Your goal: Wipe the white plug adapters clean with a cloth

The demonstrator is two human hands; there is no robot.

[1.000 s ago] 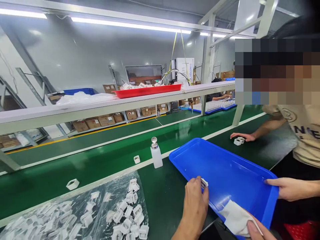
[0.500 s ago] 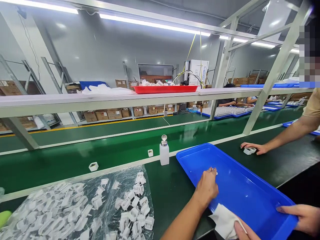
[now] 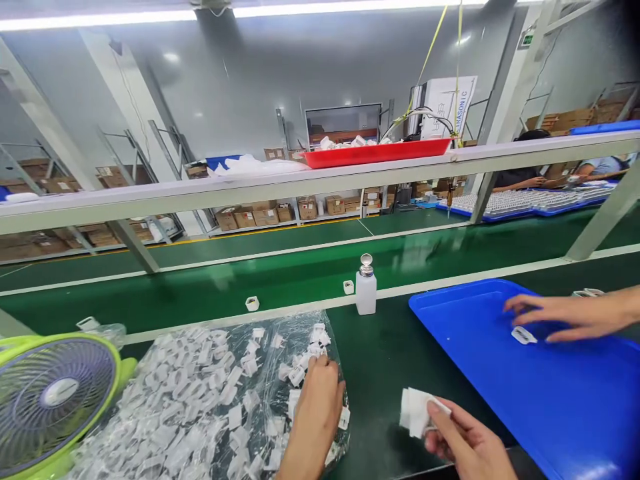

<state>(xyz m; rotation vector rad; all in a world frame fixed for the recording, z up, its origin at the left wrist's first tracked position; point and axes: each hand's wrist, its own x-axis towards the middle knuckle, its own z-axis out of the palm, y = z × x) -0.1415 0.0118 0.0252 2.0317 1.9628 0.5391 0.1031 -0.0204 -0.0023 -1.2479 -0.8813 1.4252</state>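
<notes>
My left hand [image 3: 316, 407] is over the right side of a clear plastic bag [image 3: 333, 333], its fingers curled down among small white plastic housings [image 3: 187, 380]. The fingertips are hidden, so what they grip does not show. In my right hand [image 3: 467, 437], a folded white cloth [image 3: 417, 410] is pinched between thumb and fingers, in front of the blue tray [image 3: 480, 360]. One white housing [image 3: 523, 335] lies in that tray, under the spread fingers of a co-worker's hand [image 3: 575, 317].
A white pump bottle [image 3: 366, 293] stands behind the bag. Two white housings, one nearer [image 3: 253, 304] and one by the bottle [image 3: 349, 287], rest on the green belt [image 3: 300, 273]. A green fan [image 3: 60, 400] is at left. A shelf crosses above, carrying a red tray [image 3: 380, 155].
My left hand has moved from the blue tray to the housings on the left. My right hand has shifted left with the cloth, off the tray's edge. A co-worker's hand has brought a housing to the tray.
</notes>
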